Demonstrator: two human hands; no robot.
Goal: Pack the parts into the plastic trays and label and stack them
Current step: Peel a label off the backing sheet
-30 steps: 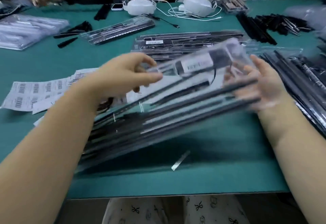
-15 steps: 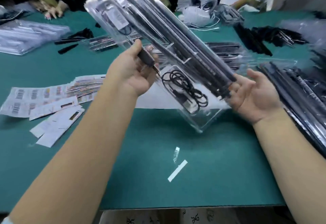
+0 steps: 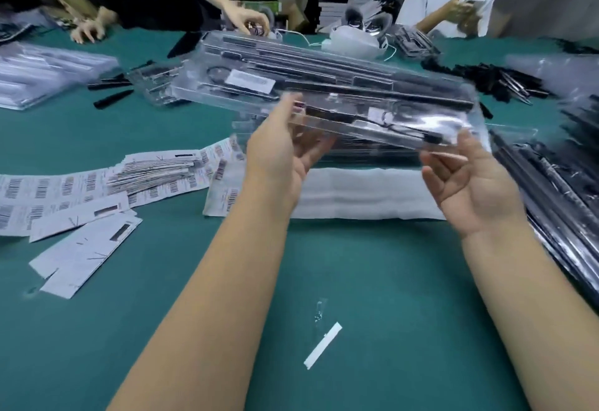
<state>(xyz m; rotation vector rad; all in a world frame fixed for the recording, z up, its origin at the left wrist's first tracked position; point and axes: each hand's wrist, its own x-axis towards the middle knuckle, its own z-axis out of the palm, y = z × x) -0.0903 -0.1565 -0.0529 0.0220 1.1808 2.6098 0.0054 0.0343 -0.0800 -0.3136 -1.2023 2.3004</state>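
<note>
Label sheets (image 3: 97, 183) lie left of foam pad (image 3: 366, 193).

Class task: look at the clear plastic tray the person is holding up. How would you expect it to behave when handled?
The clear plastic tray is long and thin-walled, so it probably flexes unless supported at both ends, as the left hand and right hand do here. Its glossy surface looks slippery. It looks light, though the black parts inside add some weight.
</note>
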